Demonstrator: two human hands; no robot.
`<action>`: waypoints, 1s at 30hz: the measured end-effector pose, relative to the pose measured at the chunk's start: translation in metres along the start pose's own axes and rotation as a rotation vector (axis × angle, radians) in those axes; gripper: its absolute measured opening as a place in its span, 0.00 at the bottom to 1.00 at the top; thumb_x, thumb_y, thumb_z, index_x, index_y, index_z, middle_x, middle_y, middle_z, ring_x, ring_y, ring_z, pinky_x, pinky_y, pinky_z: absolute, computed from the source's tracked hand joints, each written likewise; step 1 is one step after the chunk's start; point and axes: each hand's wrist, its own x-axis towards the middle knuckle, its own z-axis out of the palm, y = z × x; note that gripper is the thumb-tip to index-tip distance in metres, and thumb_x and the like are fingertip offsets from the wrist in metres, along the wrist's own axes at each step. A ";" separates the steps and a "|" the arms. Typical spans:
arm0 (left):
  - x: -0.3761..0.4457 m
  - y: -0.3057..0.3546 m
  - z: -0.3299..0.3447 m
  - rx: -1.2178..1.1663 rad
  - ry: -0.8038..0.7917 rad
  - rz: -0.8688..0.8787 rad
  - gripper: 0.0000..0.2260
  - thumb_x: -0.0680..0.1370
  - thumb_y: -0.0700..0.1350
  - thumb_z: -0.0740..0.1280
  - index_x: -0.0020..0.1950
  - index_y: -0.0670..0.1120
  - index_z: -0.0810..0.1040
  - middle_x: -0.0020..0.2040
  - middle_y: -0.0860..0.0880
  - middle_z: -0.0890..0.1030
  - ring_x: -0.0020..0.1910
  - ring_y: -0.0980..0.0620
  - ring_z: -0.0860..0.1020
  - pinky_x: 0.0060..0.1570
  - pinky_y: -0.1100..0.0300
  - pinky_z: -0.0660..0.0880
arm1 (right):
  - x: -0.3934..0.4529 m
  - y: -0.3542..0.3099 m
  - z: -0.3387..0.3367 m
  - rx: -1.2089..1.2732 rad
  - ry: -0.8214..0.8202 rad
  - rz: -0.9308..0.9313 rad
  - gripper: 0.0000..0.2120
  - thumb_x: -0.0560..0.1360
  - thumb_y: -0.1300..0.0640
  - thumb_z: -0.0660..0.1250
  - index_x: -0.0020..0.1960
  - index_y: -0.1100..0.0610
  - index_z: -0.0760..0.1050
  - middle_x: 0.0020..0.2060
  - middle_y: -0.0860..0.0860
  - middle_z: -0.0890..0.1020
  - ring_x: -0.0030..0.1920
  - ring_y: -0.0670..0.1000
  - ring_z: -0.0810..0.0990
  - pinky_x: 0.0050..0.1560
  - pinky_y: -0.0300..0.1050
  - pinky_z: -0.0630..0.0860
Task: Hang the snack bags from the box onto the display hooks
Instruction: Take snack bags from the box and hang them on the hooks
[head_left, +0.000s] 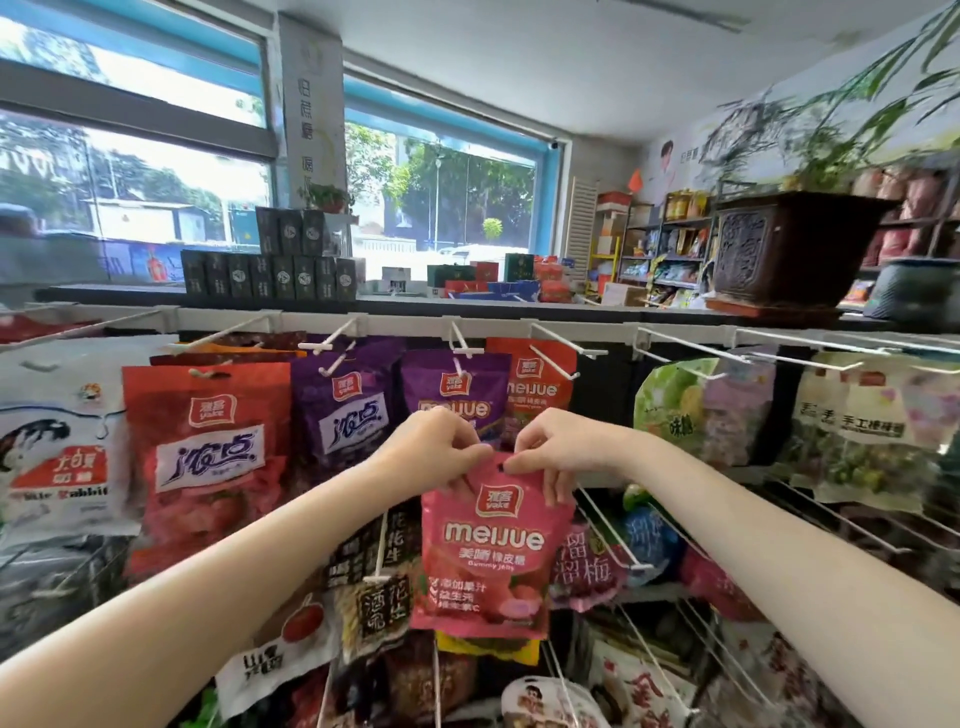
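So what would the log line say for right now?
step: hanging | left hand: pinching pink bag top | right hand: pinching top | hook: not yet on

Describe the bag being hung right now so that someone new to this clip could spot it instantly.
Start at the white hook rail under the window counter, then drop to the two hands meeting at centre. The left hand and right hand pinch the top of the pink meijue bag; the meijue bags behind it are purple and orange.

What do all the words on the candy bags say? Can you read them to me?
"meijue", "yake" and "Gummy jelly": pink bag that both hands grip at the top.
"meijue": purple bag hanging behind.
"meijue": orange bag beside it.
"White Rabbit": white bag, far left.
The smaller print on these bags is too blurred to read.
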 end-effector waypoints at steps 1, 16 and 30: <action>-0.002 0.003 0.006 -0.016 -0.007 -0.018 0.11 0.76 0.50 0.66 0.35 0.48 0.78 0.33 0.49 0.83 0.32 0.52 0.83 0.38 0.60 0.80 | -0.003 0.006 0.001 0.023 -0.011 0.003 0.08 0.77 0.56 0.66 0.40 0.58 0.74 0.34 0.52 0.81 0.27 0.48 0.80 0.27 0.38 0.76; 0.005 0.016 -0.010 -0.354 0.023 -0.118 0.06 0.76 0.45 0.68 0.42 0.44 0.81 0.38 0.44 0.84 0.32 0.54 0.83 0.31 0.66 0.78 | -0.014 0.000 -0.017 0.157 0.231 -0.091 0.06 0.75 0.59 0.68 0.39 0.59 0.76 0.33 0.54 0.81 0.27 0.45 0.81 0.31 0.35 0.78; 0.030 0.006 0.016 -0.454 -0.128 -0.100 0.06 0.77 0.41 0.66 0.41 0.43 0.79 0.32 0.47 0.83 0.30 0.57 0.82 0.32 0.67 0.78 | 0.003 0.032 -0.014 0.157 0.288 0.075 0.07 0.73 0.58 0.70 0.39 0.60 0.78 0.35 0.57 0.83 0.31 0.50 0.82 0.35 0.40 0.81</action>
